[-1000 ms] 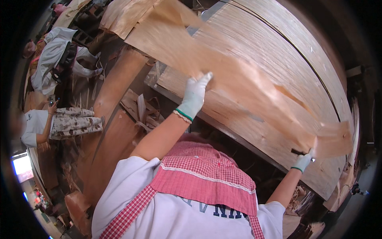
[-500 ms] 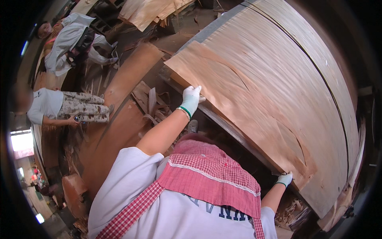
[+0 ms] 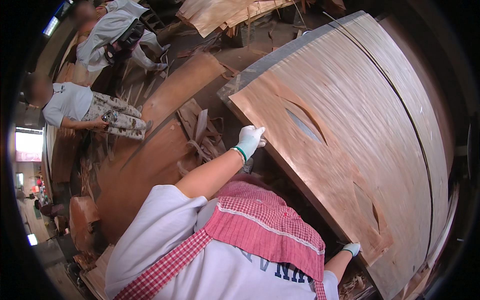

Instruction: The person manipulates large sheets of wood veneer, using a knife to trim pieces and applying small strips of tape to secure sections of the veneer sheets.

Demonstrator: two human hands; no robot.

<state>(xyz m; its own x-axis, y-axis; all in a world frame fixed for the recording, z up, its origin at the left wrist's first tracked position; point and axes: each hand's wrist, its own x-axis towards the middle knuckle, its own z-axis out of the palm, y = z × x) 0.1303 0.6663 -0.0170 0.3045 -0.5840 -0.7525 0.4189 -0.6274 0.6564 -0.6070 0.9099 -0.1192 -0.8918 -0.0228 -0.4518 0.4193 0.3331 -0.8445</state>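
A thin brown wood veneer sheet (image 3: 320, 170) lies along the near edge of a broad, pale wood surface (image 3: 380, 115). Two curved splits run through the sheet; the farther one gapes and shows grey beneath. My left hand (image 3: 251, 140), in a white glove with a green cuff, is closed at the sheet's near edge toward its left end. Farther right along that same edge is my right hand (image 3: 353, 248), gloved alike, its fingers closed at the rim and partly hidden. Both arms are stretched out and spread apart.
Large brown veneer sheets (image 3: 145, 175) and torn scraps (image 3: 200, 125) cover the floor at left. Two people stand there, one in patterned trousers (image 3: 120, 117), another in a white garment (image 3: 112, 30). More veneer (image 3: 220, 15) is stacked at the far side. A dark line (image 3: 400, 95) crosses the pale surface.
The veneer's near edge, raised before, now lies flatter along the surface's edge. Its farther split has opened wider. Both hands sit slightly lower in the picture, and the whole view has shifted.
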